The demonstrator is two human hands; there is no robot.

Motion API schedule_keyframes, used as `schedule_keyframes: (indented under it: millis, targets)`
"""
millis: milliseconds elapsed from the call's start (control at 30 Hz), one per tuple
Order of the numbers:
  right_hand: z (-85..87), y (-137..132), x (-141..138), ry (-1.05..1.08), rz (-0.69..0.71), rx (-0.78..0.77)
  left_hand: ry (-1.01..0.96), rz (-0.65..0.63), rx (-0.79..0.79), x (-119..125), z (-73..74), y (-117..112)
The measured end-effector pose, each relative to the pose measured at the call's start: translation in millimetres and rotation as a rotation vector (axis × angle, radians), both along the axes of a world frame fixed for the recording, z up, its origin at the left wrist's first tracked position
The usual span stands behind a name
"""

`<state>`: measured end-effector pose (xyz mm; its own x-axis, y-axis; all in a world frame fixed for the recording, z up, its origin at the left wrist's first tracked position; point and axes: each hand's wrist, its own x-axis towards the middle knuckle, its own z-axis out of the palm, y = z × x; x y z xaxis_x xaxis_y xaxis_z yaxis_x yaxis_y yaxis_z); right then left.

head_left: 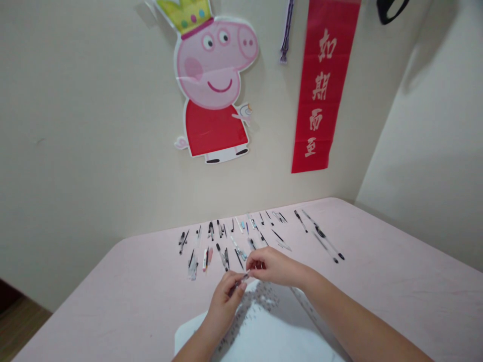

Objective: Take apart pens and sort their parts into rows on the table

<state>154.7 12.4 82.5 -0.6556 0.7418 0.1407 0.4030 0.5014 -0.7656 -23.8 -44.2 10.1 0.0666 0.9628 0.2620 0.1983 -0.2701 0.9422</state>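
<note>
My left hand [228, 294] is closed round a small, dark, slim piece [244, 277], which looks like part of a pen. The fingertips of my right hand [273, 266] pinch at its upper end, so both hands meet there. Most of the piece is hidden by my fingers. Just beyond my hands lie dark pen parts [222, 256], with a light blue and white pen [238, 249] among them. A pink and white pen [206, 259] rests farther left, near a grey-and-clear bundle of parts [192, 267].
Pens, refills and caps lie in rough rows on the pink tabletop [132, 301]. Longer pens [326, 246] are at the right. A white surface with dark marks [279, 332] is under my forearms. Behind, the wall carries a pig cutout [217, 125] and red banner [324, 90].
</note>
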Motion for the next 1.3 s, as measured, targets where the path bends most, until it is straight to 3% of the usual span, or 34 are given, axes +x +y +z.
schedule_keyframes:
  millis: [500, 733, 867, 1033, 1167, 1300]
  targets:
    - [-17.0, 5, -6, 0.079, 0.029, -0.081, 0.072, -0.072, 0.025, -2, -5.6, 1]
    - [-10.6, 7, -1, 0.089, 0.025, -0.083, 0.04, -0.042, -0.003, -1, -1.0, 0]
    - [-16.1, 29, 15, 0.05, -0.143, 0.02, 0.007, -0.006, -0.027, -1, 0.2, 0]
    - [-39.8, 68, 56, -0.213, -0.601, 0.112, 0.019, 0.016, -0.033, -2, -3.3, 1]
    - [-54.0, 82, 84, -0.316, -0.744, 0.072, 0.011, 0.025, -0.047, -2, -2.4, 1]
    - [-62.7, 86, 94, -0.396, -0.796, 0.024, -0.012, 0.028, -0.058, -2, -1.7, 1]
